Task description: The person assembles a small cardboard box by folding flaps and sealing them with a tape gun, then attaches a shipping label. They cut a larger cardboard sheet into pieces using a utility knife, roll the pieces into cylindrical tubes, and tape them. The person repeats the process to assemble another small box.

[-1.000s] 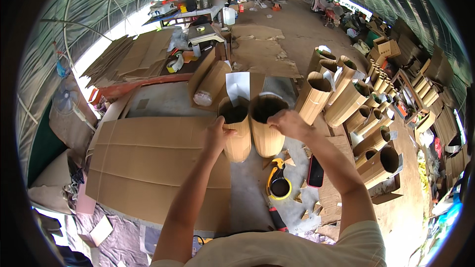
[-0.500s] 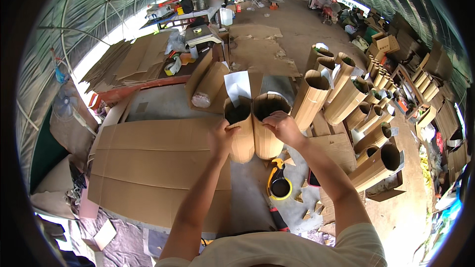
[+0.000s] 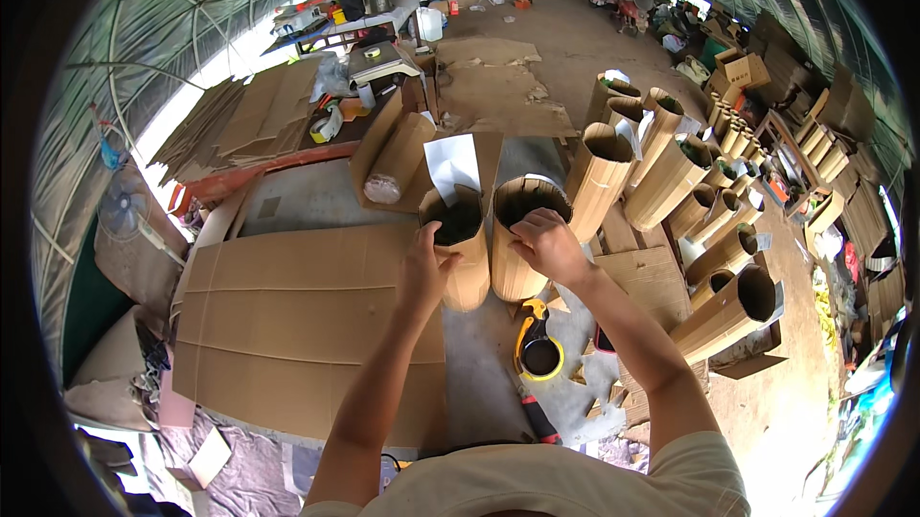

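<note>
Two upright cardboard tubes stand side by side on the grey table in front of me, a narrow gap between them. My left hand (image 3: 423, 277) pinches the near rim of the left cardboard tube (image 3: 468, 277), which has a white paper sheet (image 3: 452, 167) sticking up at its back and something dark green inside. Bent over the near rim of the right cardboard tube (image 3: 517, 268), my right hand (image 3: 550, 247) grips its edge; the fingertips are hidden inside. Just nearer lies a yellow-and-black tape dispenser (image 3: 540, 354) beside a red-and-black handled tool (image 3: 540, 419).
A large flat cardboard sheet (image 3: 297, 316) covers the table's left side. Behind it, a wrapped roll (image 3: 401, 158) lies in folded cardboard. Several filled tubes (image 3: 666, 182) stand close on the right. A fan (image 3: 125, 206) is at far left; a person (image 3: 407, 0) is in the background.
The left tube has shifted left with my left hand, and a gap has opened between the two tubes. My right hand stays at the right tube's rim.
</note>
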Demonstrator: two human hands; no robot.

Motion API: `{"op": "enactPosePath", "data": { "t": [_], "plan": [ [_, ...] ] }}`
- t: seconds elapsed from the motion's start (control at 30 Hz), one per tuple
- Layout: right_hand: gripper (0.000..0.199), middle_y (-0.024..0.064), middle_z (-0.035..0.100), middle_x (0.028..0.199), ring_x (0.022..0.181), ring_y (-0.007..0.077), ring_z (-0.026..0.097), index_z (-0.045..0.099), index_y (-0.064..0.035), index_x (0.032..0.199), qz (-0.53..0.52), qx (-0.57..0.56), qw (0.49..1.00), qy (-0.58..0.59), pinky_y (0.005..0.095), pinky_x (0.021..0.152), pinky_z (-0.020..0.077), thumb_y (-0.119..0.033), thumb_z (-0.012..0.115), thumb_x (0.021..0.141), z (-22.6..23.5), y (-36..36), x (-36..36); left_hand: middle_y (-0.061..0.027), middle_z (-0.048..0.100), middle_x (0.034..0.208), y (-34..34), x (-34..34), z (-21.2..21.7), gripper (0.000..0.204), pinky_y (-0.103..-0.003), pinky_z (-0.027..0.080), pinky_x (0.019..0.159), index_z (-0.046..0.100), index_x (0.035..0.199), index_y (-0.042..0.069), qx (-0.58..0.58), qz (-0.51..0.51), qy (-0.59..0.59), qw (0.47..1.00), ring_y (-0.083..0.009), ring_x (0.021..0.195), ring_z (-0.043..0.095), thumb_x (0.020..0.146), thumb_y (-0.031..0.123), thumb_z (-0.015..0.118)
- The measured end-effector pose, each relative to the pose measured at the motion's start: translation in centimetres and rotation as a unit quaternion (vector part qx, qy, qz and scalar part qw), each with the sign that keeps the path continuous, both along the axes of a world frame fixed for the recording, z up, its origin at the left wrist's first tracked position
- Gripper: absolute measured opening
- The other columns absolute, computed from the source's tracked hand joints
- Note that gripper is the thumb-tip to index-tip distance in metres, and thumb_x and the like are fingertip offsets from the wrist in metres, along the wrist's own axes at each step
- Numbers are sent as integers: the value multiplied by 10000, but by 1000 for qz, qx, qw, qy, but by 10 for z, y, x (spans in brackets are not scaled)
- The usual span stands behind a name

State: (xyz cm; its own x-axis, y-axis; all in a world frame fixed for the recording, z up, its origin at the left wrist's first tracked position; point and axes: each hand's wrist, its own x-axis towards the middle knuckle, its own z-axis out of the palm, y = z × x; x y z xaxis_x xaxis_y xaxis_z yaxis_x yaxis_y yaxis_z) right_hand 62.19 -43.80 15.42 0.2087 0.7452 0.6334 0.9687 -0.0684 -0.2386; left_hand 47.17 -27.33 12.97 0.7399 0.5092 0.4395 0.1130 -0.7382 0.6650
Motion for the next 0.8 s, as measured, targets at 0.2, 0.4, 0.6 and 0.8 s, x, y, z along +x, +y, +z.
{"op": "enactPosePath", "data": {
  "t": [0.2,0.4,0.6,0.8],
  "plan": [
    [173,85,587,716,775,263,572,589,-65,777,-61,-7,997,-52,357,727,453,-146,680,653,2,-2,-4,-145,561,961,1,-3,-2,382,-402,462,693,507,1032,62,62,23,39,997,-339,841,567,704,125,693],
    [122,72,572,611,592,244,585,583,-109,684,-144,-30,989,-17,347,539,466,-207,655,671,-12,10,-13,-145,544,822,6,9,-15,205,-358,432,584,503,771,-8,-65,-25,-33,997,-300,697,552,702,70,679],
    [125,67,562,585,593,229,586,577,-104,657,-102,25,994,-21,343,540,469,-202,649,683,-11,14,-12,-119,553,837,-14,4,10,179,-307,439,583,522,788,-8,-94,-14,-80,992,-250,683,580,712,60,670],
    [138,36,574,599,624,197,588,564,-106,657,-119,-25,992,-13,325,557,469,-211,649,683,-3,23,-19,-110,564,869,-5,6,3,191,-313,455,583,551,817,2,-65,-22,-49,996,-248,697,603,707,86,684]
  ]
}}
